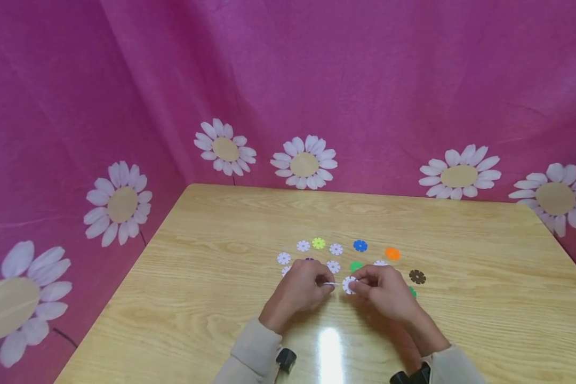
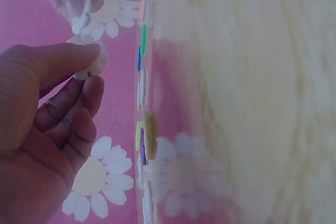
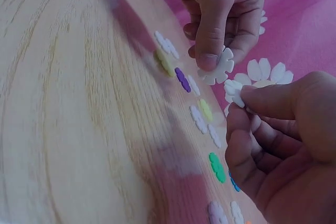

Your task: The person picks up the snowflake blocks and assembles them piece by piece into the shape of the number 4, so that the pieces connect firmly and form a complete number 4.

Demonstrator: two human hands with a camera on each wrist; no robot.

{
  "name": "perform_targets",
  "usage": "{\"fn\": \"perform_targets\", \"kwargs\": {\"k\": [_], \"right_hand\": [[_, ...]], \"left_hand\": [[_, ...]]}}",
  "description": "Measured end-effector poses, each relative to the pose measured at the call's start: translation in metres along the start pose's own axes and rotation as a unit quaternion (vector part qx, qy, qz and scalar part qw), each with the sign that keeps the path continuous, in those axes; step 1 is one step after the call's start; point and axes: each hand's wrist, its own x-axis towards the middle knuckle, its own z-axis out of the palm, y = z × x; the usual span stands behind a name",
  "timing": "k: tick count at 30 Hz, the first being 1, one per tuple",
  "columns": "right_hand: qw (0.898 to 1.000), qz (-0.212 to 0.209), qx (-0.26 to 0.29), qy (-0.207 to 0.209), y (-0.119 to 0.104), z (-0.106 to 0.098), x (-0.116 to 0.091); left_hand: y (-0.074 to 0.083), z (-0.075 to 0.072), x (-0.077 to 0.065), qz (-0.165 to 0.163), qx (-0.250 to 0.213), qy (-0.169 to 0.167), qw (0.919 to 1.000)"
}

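Thumb and fingers of my left hand (image 1: pixel 303 285) pinch a white notched disc (image 3: pixel 219 71), seen nearly edge-on in the head view. Opposite it, my right hand (image 1: pixel 388 294) pinches a second white notched disc (image 1: pixel 349 285) between thumb and fingertips. The two discs face each other at close range, raised over the table, with the left one upright. In the right wrist view their rims come very near each other. In the left wrist view, the left hand's disc (image 2: pixel 88 69) sits just below the right hand's, partly covered by the thumb.
Beyond the hands, several flat notched discs lie on the wooden table (image 1: pixel 211 245): white (image 1: pixel 336 249), yellow (image 1: pixel 319 243), blue (image 1: pixel 360 246), orange (image 1: pixel 392 253), green (image 1: pixel 356 266) and brown (image 1: pixel 417 276). A purple disc (image 3: pixel 182 80) is mostly hidden behind the left hand in the head view. Pink flowered cloth (image 1: pixel 365 106) hangs behind.
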Motion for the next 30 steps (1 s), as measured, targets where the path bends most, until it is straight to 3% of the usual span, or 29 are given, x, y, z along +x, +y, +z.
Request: {"fn": "perform_targets", "kwargs": {"k": [10,23,30], "right_hand": [[1.0,0.007,0.02,-0.017,-0.0014,0.0018,-0.0004],[0.999,0.014,0.03,-0.016,-0.0021,0.0023,-0.0003],[0.999,0.023,0.039,-0.016,-0.0025,0.0031,-0.0014]], "left_hand": [[0.0058,0.002,-0.0015,0.008,0.02,0.002,0.9998],[0.0057,0.0053,-0.0019,0.075,0.053,0.03,0.9953],[0.0069,0.0053,-0.0021,0.08,0.05,0.027,0.9952]]}}
